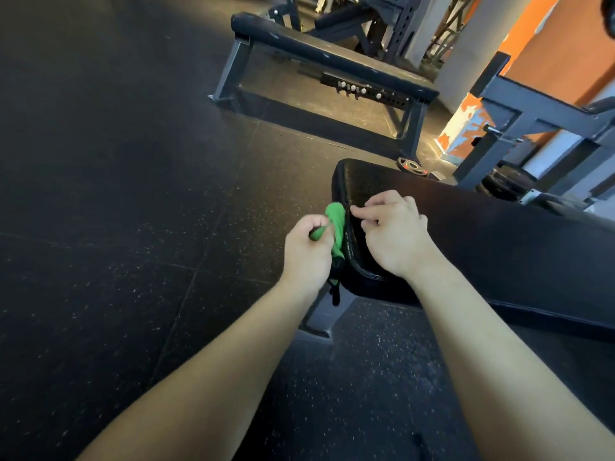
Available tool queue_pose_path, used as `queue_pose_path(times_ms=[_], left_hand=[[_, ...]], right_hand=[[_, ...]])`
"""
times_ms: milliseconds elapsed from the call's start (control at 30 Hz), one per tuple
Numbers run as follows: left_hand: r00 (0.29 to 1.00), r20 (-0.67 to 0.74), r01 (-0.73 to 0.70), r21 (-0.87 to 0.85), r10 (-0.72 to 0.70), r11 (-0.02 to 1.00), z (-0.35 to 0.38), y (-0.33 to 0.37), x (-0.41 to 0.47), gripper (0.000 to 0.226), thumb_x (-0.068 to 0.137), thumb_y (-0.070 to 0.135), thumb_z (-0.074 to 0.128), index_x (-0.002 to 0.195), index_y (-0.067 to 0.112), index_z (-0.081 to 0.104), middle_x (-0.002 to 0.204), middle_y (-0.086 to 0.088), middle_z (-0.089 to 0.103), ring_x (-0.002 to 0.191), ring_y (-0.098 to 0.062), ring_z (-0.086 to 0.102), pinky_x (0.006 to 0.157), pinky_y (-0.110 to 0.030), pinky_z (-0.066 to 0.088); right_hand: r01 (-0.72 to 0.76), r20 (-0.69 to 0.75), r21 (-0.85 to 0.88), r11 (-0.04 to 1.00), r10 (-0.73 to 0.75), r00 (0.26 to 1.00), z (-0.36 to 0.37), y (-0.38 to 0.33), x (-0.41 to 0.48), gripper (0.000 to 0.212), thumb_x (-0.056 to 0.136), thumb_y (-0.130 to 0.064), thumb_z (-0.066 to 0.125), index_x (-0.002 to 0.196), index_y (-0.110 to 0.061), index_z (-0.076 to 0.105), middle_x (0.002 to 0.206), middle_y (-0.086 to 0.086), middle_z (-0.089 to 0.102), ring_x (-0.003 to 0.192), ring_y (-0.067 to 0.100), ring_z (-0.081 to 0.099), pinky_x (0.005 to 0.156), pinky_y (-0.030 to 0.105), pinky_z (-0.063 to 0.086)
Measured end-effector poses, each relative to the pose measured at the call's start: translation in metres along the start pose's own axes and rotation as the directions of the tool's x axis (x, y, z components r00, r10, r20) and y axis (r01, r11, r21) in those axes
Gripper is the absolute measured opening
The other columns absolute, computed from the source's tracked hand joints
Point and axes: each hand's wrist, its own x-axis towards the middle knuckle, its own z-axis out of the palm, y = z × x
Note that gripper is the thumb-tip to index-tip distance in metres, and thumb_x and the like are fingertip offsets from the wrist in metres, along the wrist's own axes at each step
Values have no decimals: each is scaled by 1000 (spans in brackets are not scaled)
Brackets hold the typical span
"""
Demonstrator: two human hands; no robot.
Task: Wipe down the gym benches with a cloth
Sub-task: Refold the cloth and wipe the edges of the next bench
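A black padded gym bench (482, 237) runs from the middle of the view off to the right. A green cloth (336, 221) hangs against the bench's left end edge. My left hand (307, 251) grips the cloth beside that edge, fingers curled round it. My right hand (394, 231) is on top of the pad near the same end, its fingers curled and its fingertips at the pad's edge by the cloth; whether they pinch the cloth I cannot tell.
A second flat bench (332, 58) on grey steel legs stands farther back. A small weight plate (412, 166) lies on the floor past the near bench. A grey steel machine frame (539, 121) and an orange wall are at the right. Dark rubber floor (116, 194) spreads left.
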Motion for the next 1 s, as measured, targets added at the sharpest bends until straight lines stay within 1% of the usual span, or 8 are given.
queue_pose_path(times_ms=[100, 267, 367, 433, 667, 767, 900, 1000], left_hand=[[995, -28, 98, -9, -98, 995, 9, 5, 53, 14, 99, 15, 61, 93, 19, 72, 100, -2, 73, 89, -21, 67, 79, -34, 56], [983, -4, 182, -15, -182, 983, 13, 8, 88, 13, 99, 16, 60, 93, 19, 71, 93, -2, 72, 78, -19, 62, 70, -33, 51], [978, -2, 205, -97, -206, 974, 15, 21, 94, 12, 99, 16, 62, 111, 17, 66, 110, -4, 69, 90, -19, 64, 85, -35, 53], [985, -1, 173, -57, -173, 983, 18, 28, 98, 16, 100, 16, 60, 116, 17, 62, 117, -4, 65, 98, -19, 63, 94, -37, 52], [989, 55, 137, -51, -134, 989, 15, 25, 77, 21, 101, 37, 58, 108, 19, 64, 105, -3, 68, 94, -18, 65, 86, -39, 53], [997, 35, 72, 37, -74, 997, 8, 18, 77, 8, 99, 23, 65, 97, 16, 67, 99, -6, 70, 92, -23, 68, 88, -47, 56], [997, -15, 82, -6, -82, 997, 9, 11, 84, 8, 94, 11, 71, 88, 8, 69, 97, -15, 71, 83, -17, 65, 86, -46, 57], [998, -51, 49, 67, -45, 997, 15, 9, 106, 15, 92, 11, 73, 80, 18, 66, 99, -18, 69, 88, -24, 66, 87, -47, 56]], right_hand=[[-35, 24, -1, 999, 35, 999, -1, -5, 8, 38, 104, -17, 47, 123, -41, 70, 132, -9, 49, 124, 23, 33, 93, 36, 21], [-41, 134, -22, 999, 44, 990, -8, -12, 29, 36, 103, -27, 47, 132, -41, 65, 150, -9, 42, 138, 22, 26, 107, 41, 21], [-67, 147, -31, 997, 71, 987, -7, -15, 40, 39, 102, -31, 48, 138, -39, 60, 152, -9, 40, 140, 23, 25, 109, 44, 21], [-83, 142, -34, 996, 87, 986, -5, -15, 44, 39, 102, -33, 49, 140, -39, 59, 151, -9, 41, 138, 23, 26, 107, 44, 22], [-100, 125, -17, 995, 101, 987, 0, -15, 42, 40, 102, -36, 49, 140, -40, 58, 150, -12, 38, 136, 20, 25, 111, 42, 20], [-113, 139, 6, 994, 112, 984, 1, -13, 44, 39, 102, -34, 49, 140, -40, 58, 149, -12, 38, 135, 19, 25, 110, 42, 20], [-110, 163, 15, 994, 106, 981, -1, -12, 46, 40, 103, -32, 50, 141, -40, 57, 149, -13, 36, 136, 18, 23, 110, 40, 18], [-111, 169, 33, 993, 104, 980, -1, -10, 46, 39, 102, -33, 51, 140, -42, 58, 149, -14, 36, 137, 17, 22, 111, 41, 18]])
